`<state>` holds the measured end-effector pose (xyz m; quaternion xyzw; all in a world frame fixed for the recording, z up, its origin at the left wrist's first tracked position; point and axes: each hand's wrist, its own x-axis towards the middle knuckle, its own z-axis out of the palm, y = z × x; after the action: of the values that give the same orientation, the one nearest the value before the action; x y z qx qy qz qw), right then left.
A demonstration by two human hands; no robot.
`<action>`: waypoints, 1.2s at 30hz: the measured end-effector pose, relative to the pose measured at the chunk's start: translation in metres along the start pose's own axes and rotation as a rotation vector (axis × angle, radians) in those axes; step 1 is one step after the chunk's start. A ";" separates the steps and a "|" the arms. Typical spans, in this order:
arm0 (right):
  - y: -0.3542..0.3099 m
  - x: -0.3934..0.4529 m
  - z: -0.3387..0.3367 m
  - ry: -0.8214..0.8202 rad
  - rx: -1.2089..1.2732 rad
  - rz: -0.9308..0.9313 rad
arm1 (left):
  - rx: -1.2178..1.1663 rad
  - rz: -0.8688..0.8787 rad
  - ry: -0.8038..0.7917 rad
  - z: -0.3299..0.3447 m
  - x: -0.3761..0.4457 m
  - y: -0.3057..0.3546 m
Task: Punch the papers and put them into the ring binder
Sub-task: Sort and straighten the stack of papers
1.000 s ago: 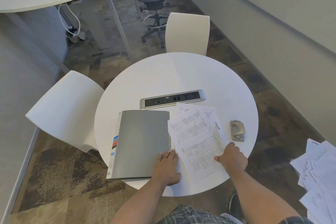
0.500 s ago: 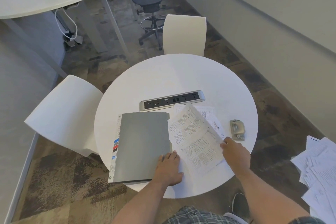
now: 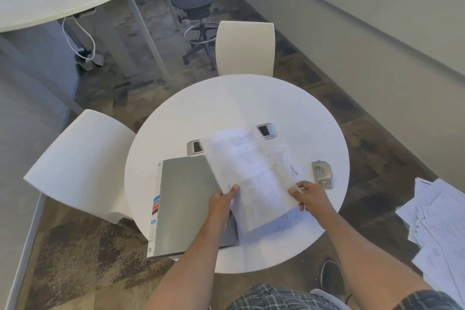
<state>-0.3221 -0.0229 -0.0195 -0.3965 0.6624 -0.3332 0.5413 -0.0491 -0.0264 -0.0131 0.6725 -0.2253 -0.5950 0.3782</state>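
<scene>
Both hands hold a blurred sheaf of white printed papers [image 3: 254, 178] lifted off the round white counter [image 3: 236, 108], tilted up and away from the person. The left hand [image 3: 222, 202] pinches the sheaf's near left edge with the thumb on top; the right hand [image 3: 310, 196] grips the near right edge. The sheaf is smeared, so whether it is one sheet or several is hard to tell. A few more printed sheets [image 3: 289, 219] lie flat on the counter under it.

The closed grey ring binder with a white labelled spine [image 3: 186, 204] lies flat at the near left of the counter, partly under the left wrist. The small beige metal hole punch [image 3: 322, 174] sits on the counter just beyond the right hand, apart from the papers. A silver power outlet strip [image 3: 265, 130] set into the counter is partly hidden behind the sheaf.

The step in hand looks like gathering and squaring the papers before punching; nothing is punched yet and the binder is unopened. The next move probably calls for aligning the sheaf's edges, carrying it right to the punch, and sliding one long edge squarely into its slot before pressing.
</scene>
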 end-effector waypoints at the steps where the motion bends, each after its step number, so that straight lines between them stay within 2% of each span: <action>1: 0.000 0.000 0.004 -0.020 -0.041 0.010 | 0.021 0.028 0.009 -0.005 0.000 -0.001; 3: 0.003 0.004 0.015 0.019 -0.121 0.066 | 0.063 0.043 0.043 -0.018 0.002 -0.007; 6: 0.007 0.012 0.034 0.200 -0.127 0.226 | 0.085 0.037 0.106 -0.030 0.002 -0.012; 7: 0.005 0.013 0.039 0.235 -0.198 0.252 | 0.106 0.027 0.124 -0.033 0.000 -0.013; 10: -0.002 0.010 0.057 0.228 -0.554 0.288 | 0.163 0.011 0.149 -0.041 0.002 -0.020; 16: 0.005 -0.001 0.087 0.266 -0.790 0.318 | 0.223 0.021 0.141 -0.044 0.002 -0.027; 36: 0.026 -0.007 0.114 0.497 -0.791 0.312 | 0.255 0.001 0.125 -0.043 -0.002 -0.038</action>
<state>-0.2140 -0.0056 -0.0611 -0.3764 0.8986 -0.0556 0.2184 -0.0132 0.0087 -0.0414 0.7507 -0.2752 -0.5184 0.3032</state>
